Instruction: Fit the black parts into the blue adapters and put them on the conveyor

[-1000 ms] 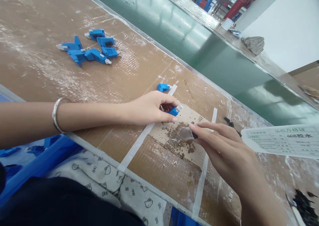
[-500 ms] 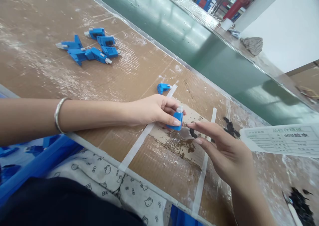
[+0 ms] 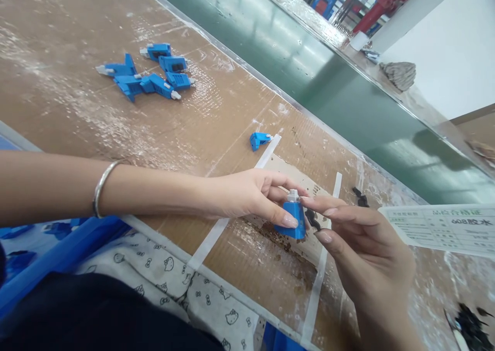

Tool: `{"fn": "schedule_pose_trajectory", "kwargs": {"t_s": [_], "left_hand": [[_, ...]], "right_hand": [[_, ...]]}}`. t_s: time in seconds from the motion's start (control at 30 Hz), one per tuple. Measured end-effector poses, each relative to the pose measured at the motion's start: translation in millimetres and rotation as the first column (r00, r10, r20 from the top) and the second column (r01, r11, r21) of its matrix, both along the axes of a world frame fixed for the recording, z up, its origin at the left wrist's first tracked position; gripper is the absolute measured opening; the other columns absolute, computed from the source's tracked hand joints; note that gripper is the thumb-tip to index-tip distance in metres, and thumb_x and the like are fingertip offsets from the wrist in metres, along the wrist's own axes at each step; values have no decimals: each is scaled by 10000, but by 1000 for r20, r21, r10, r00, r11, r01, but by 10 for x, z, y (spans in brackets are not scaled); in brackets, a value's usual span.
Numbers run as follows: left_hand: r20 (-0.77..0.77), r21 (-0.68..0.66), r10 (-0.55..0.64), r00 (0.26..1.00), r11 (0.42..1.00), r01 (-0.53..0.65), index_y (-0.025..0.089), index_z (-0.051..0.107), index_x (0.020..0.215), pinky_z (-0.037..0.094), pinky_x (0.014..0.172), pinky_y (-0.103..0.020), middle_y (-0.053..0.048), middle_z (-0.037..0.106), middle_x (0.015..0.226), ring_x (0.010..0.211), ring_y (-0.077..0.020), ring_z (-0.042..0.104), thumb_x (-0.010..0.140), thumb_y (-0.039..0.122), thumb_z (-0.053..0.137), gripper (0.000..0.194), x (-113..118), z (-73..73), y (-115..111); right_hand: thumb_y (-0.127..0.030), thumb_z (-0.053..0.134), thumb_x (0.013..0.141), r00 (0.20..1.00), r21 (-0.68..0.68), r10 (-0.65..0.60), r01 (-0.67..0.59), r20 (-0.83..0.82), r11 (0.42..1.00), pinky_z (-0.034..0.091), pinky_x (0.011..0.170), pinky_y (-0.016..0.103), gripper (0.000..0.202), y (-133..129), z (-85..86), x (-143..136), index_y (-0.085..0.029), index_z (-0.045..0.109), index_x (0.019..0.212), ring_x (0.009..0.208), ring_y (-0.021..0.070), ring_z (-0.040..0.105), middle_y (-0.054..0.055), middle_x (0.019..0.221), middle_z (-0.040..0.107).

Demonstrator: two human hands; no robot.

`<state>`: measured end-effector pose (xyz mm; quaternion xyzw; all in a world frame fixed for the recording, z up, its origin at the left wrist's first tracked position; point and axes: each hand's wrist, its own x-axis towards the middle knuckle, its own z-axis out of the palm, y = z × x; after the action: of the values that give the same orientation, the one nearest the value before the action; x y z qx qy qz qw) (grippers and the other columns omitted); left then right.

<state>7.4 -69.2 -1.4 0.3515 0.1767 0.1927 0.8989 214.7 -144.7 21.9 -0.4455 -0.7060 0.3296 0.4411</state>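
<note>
My left hand [image 3: 263, 199] pinches a blue plastic part [image 3: 294, 227] between thumb and fingers, its light grey tip pointing up. Close to its right side, my right hand [image 3: 363, 243] holds a small black piece [image 3: 312, 220] between thumb and forefinger. Whether the black piece touches the blue part I cannot tell. Both hands are above a taped-down cardboard patch [image 3: 282, 165] with brown stains. Just beyond my left hand lies another blue part [image 3: 260, 140] with a grey tip.
Several blue parts [image 3: 154, 83] lie grouped at the far left. Loose black pieces [image 3: 360, 196] sit behind my right hand, and a darker pile [image 3: 469, 322] is at lower right. A labelled white container [image 3: 436, 227] stands at right. A green ledge [image 3: 309, 83] borders the table [image 3: 216, 150].
Both hands have moved slightly down and to the right in view. The black piece has come up next to the blue part, off the cardboard patch. The view has shifted a little.
</note>
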Motion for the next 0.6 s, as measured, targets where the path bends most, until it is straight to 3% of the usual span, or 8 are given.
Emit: {"fn": "schedule_pose_trajectory", "kwargs": {"t_s": [0.27, 0.5, 0.6], "left_hand": [[31, -35, -10, 999, 999, 11, 174, 627, 1068, 519, 758, -217, 34, 733, 883, 741, -62, 691, 780, -18, 725, 360, -8, -13, 0], [3, -39, 2, 1000, 999, -2, 177, 640, 1103, 511, 774, -246, 1, 730, 943, 815, -98, 693, 756, 26, 768, 400, -15, -18, -8], [15, -48, 0, 1000, 999, 1, 183, 643, 1090, 516, 805, -264, -4, 726, 949, 849, -113, 699, 758, 39, 771, 384, -19, -30, -6]], "right_hand": [[-31, 659, 864, 999, 11, 33, -33, 30, 999, 574, 1021, 419, 347, -10, -28, 28, -290, 664, 1096, 1171, 203, 670, 9, 1158, 756], [-72, 662, 875, 990, 42, 33, -39, 135, 998, 548, 1033, 505, 382, -22, -53, 39, -317, 664, 1168, 1211, 255, 646, 28, 1239, 723], [-51, 653, 869, 978, 119, 8, -33, 206, 992, 532, 1032, 506, 455, -29, -19, 35, -330, 660, 1229, 1207, 261, 637, 22, 1280, 702]]}}
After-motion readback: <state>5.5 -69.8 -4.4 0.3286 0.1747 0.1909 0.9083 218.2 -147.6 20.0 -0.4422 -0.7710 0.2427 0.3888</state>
